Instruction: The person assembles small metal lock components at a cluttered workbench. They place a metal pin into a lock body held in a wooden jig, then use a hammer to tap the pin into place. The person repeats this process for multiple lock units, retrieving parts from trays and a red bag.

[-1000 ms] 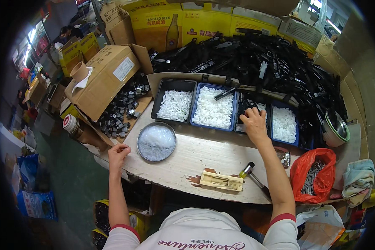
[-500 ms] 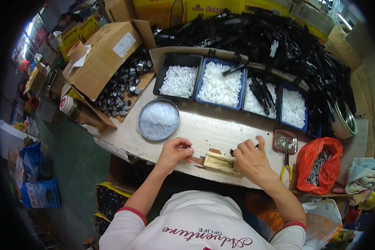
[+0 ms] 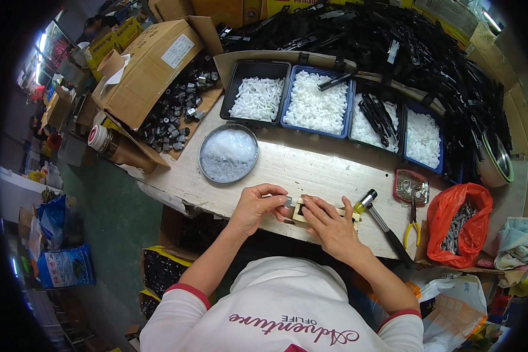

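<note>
My left hand [image 3: 257,209] pinches a small grey metal piece [image 3: 287,203] at the left end of a pale wooden block [image 3: 300,212]. Across the top of that block lies my right hand [image 3: 335,232], its fingers stretched out and covering most of it. A hammer [image 3: 381,219] with a yellow-and-black head and a dark handle rests on the table just right of my right hand. What sits inside the block under my fingers is hidden.
Trays of white plastic parts [image 3: 318,134] line the table's back, before a heap of black parts [image 3: 346,41]. A round metal dish [image 3: 202,167] stands left. Yellow-handled pliers [image 3: 412,233] and a red bag [image 3: 434,234] are right. Dark metal parts [image 3: 173,123] lie beside a carton [image 3: 141,76].
My left hand has moved right to the block's end, a grey piece now showing in its fingers. My right hand has flattened onto the block. The hammer now shows on the table beside it.
</note>
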`<state>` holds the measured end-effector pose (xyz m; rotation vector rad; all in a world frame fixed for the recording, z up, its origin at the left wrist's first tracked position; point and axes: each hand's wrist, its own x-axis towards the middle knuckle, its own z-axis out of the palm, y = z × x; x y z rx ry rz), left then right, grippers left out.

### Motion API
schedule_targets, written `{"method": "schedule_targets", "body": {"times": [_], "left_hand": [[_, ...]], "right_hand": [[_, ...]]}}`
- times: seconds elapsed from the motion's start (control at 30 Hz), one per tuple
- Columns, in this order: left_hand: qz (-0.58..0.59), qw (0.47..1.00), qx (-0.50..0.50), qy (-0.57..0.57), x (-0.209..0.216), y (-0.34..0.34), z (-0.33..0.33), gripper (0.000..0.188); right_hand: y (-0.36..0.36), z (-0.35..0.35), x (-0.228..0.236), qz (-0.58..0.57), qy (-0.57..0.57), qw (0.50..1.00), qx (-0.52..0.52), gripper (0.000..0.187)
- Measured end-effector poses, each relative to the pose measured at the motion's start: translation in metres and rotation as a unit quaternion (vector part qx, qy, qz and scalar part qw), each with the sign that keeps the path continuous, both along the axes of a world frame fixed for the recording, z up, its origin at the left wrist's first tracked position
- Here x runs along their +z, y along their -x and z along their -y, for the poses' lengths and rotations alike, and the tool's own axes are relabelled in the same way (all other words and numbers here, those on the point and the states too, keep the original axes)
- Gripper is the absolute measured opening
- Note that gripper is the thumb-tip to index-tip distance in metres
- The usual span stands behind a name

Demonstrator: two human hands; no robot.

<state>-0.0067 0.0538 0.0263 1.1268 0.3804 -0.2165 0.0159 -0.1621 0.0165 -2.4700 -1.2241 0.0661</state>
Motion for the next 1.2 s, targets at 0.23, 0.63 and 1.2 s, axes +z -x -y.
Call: {"method": "schedule_targets", "body": {"times": [0.23,0.63,1.2], "left_hand": [[0.178,0.917,-0.05,-0.352,-0.011,-0.005,0.044,0.01],[-0.057,0.993,-0.054,-0.088,-0.021,-0.009,0.036,0.008],[0.212,0.669,-0.035,-0.712,0.014,-0.163,0.043,0.021]], "right_hand": [[-0.008,0.006,-0.007,-0.074,-0.265,0.958,-0.087,0.026],[-0.007,0.005,-0.008,-0.058,-0.237,0.967,-0.075,0.021],[-0.099,0.134,-0.012,0.081,0.012,0.902,-0.425,0.016]]}}
